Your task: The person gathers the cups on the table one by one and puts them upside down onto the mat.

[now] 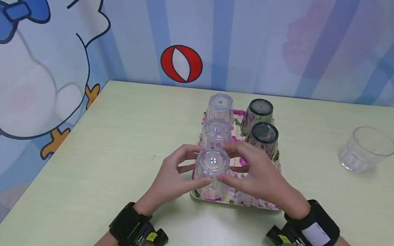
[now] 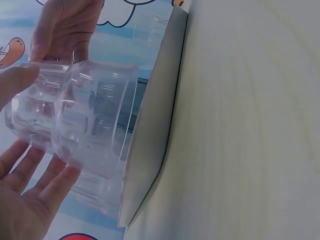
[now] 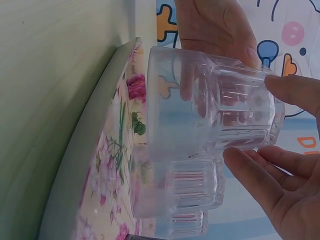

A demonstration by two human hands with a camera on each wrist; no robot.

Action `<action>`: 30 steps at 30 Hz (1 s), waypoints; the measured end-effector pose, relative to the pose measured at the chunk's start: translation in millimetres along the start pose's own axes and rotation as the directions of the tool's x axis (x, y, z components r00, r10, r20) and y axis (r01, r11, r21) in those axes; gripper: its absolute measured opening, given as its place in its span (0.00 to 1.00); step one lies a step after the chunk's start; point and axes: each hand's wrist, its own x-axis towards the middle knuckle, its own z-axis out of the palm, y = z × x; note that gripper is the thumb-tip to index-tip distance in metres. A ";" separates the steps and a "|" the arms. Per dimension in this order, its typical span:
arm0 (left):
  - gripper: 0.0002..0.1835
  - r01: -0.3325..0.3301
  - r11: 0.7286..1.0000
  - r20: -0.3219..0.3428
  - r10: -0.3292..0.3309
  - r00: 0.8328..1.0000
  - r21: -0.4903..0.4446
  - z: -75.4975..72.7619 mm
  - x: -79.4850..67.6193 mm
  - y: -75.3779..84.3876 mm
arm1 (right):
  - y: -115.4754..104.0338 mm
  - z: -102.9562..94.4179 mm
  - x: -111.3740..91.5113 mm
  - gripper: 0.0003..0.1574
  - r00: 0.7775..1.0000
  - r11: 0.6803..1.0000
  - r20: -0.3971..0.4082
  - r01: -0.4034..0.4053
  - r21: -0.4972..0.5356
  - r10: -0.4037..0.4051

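Observation:
An upside-down clear glass (image 1: pixel 212 166) is held between both hands at the near left corner of a floral tray (image 1: pixel 246 200). My left hand (image 1: pixel 173 176) grips its left side, thumb at the front. From the right, the fingers and thumb of my right hand (image 1: pixel 261 174) pinch the same glass. In the right wrist view the rim of this glass (image 3: pixel 215 107) faces the tray, right at its surface. Behind it, two more clear glasses stand inverted in a row, a middle one (image 1: pixel 217 130) and a far one (image 1: pixel 220 104).
Two dark glasses, a far one (image 1: pixel 258 117) and a nearer one (image 1: pixel 263 138), stand inverted on the tray's right side. A lone clear tumbler (image 1: pixel 366 153) stands upright on the table (image 1: pixel 328 186) at the right. A printed wall (image 1: pixel 252 31) borders the table's back.

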 end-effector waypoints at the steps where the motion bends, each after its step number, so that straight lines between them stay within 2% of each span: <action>1: 0.33 0.002 1.000 0.002 -0.002 1.000 0.000 0.1 0.1 -0.3 | 0.0 0.1 0.0 0.38 1.000 1.000 0.002 -0.002 -0.001 0.002; 23: 0.34 0.038 0.999 0.052 -0.037 0.998 -0.005 -1.7 5.4 -3.0 | 7.0 3.3 3.8 0.36 0.999 0.999 0.024 -0.037 0.017 0.037; 30: 0.33 0.060 0.998 0.054 -0.059 0.997 -0.019 -0.7 2.7 -7.2 | 7.4 6.5 2.2 0.37 0.998 0.999 0.032 -0.046 0.024 0.045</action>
